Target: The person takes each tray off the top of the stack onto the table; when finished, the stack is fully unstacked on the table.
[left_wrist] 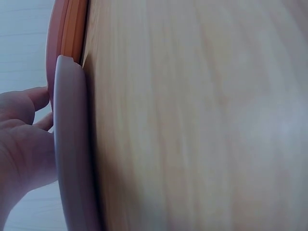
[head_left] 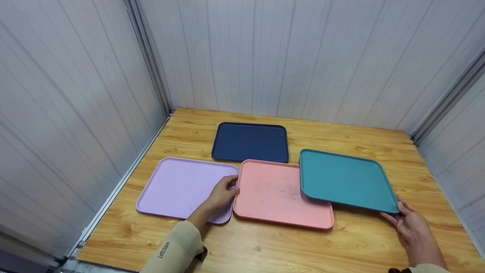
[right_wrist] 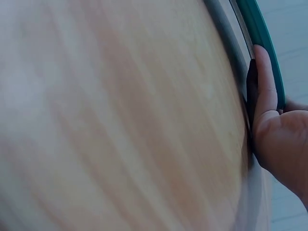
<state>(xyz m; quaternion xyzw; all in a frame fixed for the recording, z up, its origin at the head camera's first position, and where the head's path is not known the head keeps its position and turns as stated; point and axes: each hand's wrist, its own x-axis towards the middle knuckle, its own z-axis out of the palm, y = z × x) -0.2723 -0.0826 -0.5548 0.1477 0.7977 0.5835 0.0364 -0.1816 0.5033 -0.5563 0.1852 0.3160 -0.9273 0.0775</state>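
Observation:
My right hand point(head_left: 415, 227) grips the near right corner of a teal tray point(head_left: 346, 180), thumb above and fingers beneath the rim. In the right wrist view, a finger lies under the teal tray's edge point(right_wrist: 260, 29). The teal tray is raised, its left part overlapping a pink tray point(head_left: 265, 189) on the table. My left hand point(head_left: 219, 195) lies over the right side of a lilac tray point(head_left: 178, 185), its fingertips touching the pink tray's left rim. In the left wrist view, the lilac tray's edge point(left_wrist: 72, 144) hides part of that hand.
A navy blue tray point(head_left: 250, 142) lies flat farther back on the wood-patterned table point(head_left: 257, 246), behind the lilac and pink trays. Pale panel walls point(head_left: 246, 57) stand behind the table and along both sides.

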